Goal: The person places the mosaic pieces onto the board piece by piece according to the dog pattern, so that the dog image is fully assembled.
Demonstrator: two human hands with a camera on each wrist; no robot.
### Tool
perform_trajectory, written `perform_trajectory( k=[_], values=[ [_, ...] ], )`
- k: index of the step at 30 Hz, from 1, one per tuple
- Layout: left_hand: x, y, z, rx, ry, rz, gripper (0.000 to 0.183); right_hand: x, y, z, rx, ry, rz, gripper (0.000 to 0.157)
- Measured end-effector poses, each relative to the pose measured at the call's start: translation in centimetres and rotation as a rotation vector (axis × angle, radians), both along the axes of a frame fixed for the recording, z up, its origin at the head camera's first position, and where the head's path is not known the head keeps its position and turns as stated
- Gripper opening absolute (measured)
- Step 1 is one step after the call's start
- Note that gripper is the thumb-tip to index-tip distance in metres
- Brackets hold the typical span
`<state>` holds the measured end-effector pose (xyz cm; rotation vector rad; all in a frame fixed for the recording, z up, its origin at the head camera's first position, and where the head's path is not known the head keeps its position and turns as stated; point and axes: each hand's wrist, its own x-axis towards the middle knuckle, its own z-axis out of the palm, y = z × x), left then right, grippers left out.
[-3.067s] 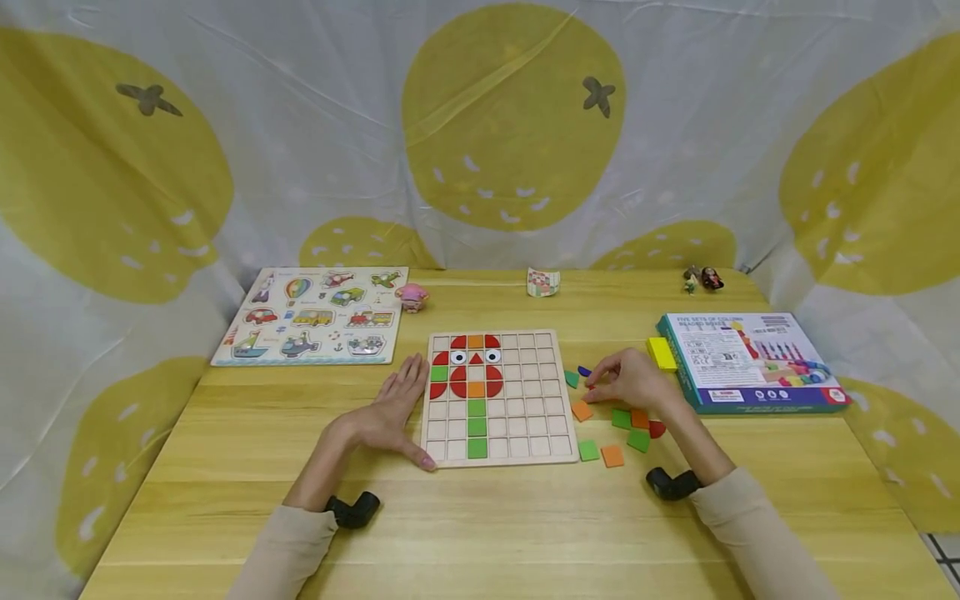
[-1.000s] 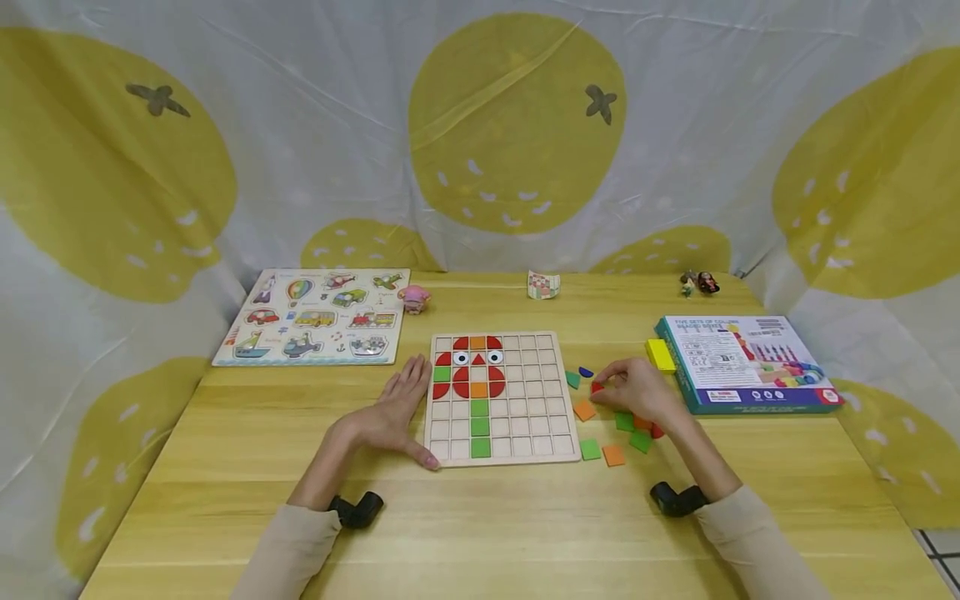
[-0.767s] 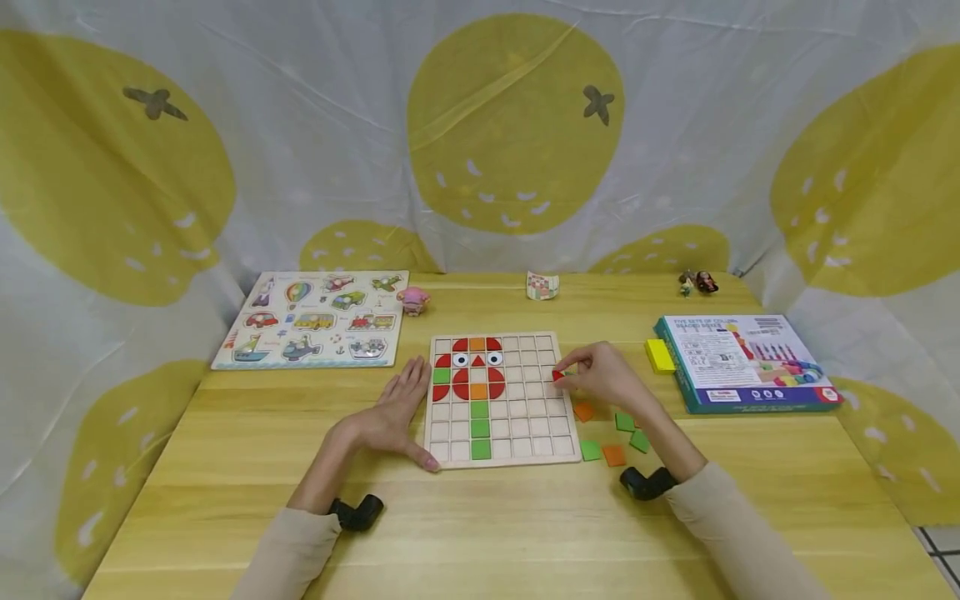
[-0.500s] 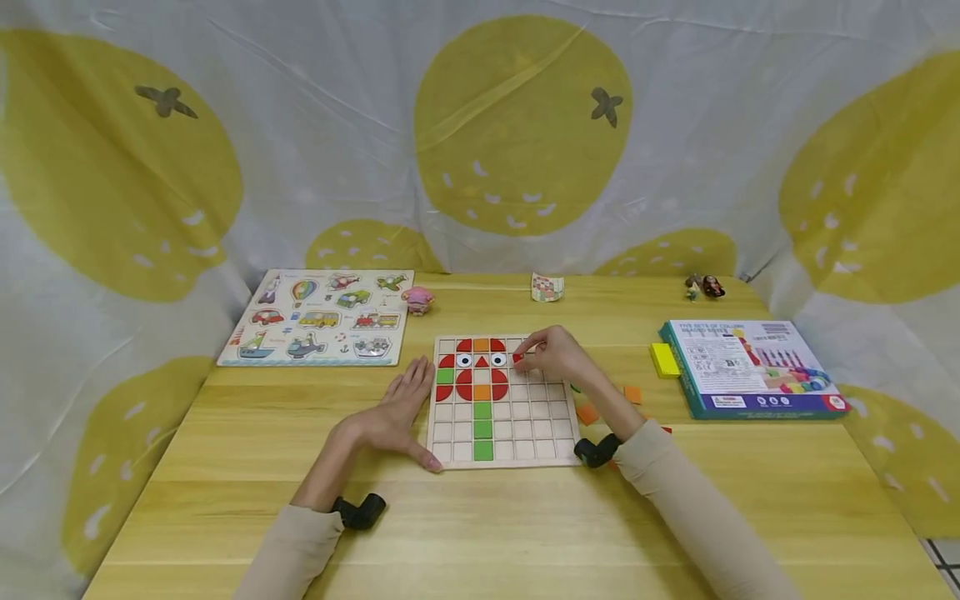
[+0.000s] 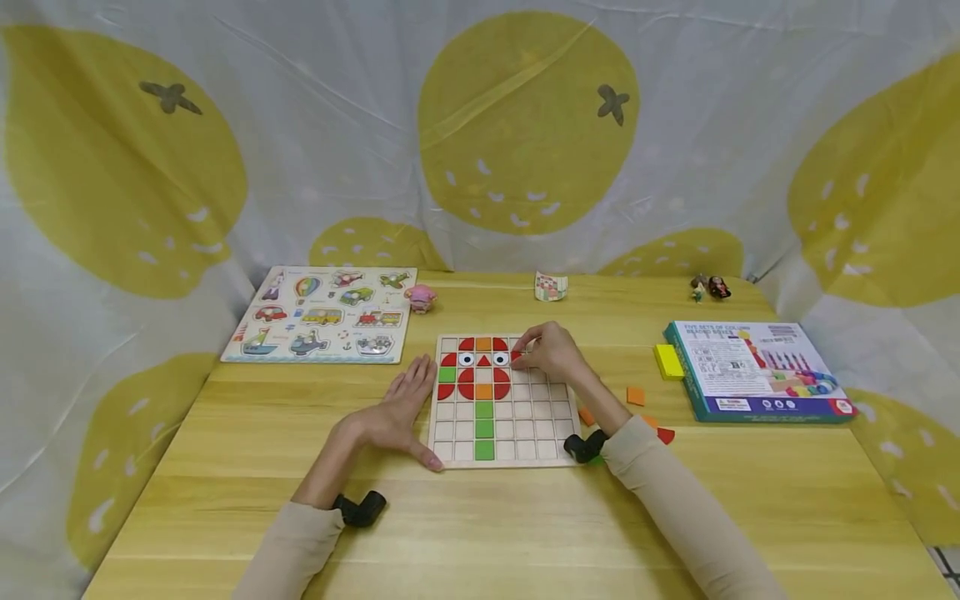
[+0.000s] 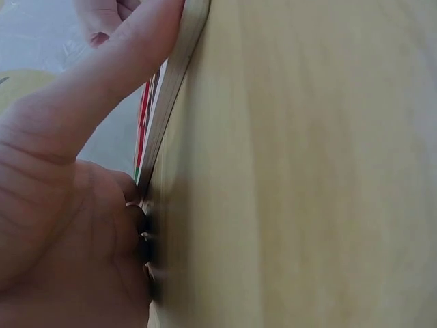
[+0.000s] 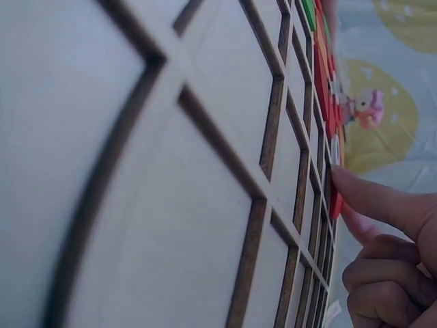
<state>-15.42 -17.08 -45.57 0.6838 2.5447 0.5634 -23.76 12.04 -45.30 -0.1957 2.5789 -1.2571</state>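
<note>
A square wooden grid board [image 5: 525,429] lies mid-table, its upper left cells filled with red, orange and green tiles and two eye tiles forming a face over a green column. My left hand [image 5: 390,417] rests along the board's left edge, fingers spread, thumb at the lower left corner; the left wrist view shows the thumb [image 6: 130,55] against the board's side. With thumb and forefinger, my right hand [image 5: 553,352] pinches a small red tile [image 7: 336,203] at the cell just right of the right eye. Most of that tile is hidden by the fingers.
Loose orange [image 5: 635,396] and red tiles [image 5: 665,436] lie right of the board, partly under the right forearm. Beyond them are a yellow block [image 5: 668,362] and a boxed set [image 5: 757,371]. A vehicle puzzle [image 5: 322,317], pink figurine [image 5: 421,298] and pattern card [image 5: 551,287] sit behind.
My right hand has picked the red tile from the loose pile and carried it left over the board to beside the right eye. The left hand has stayed at the board's edge.
</note>
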Motion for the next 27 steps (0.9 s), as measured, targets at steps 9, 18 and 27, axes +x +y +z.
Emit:
perform_trajectory(
  k=[9, 18, 27],
  values=[
    [0.0, 0.0, 0.0, 0.002, -0.005, 0.0, 0.149, -0.1, 0.9, 0.0, 0.01, -0.039, -0.023, 0.016],
    [0.0, 0.2, -0.1, -0.001, -0.012, -0.004, 0.149, -0.2, 1.8, -0.1, 0.005, -0.022, 0.051, 0.016],
    [-0.1, 0.1, -0.1, 0.009, -0.028, 0.012, 0.149, 2.4, 8.7, 1.9, -0.025, -0.021, 0.041, 0.025]
  ],
)
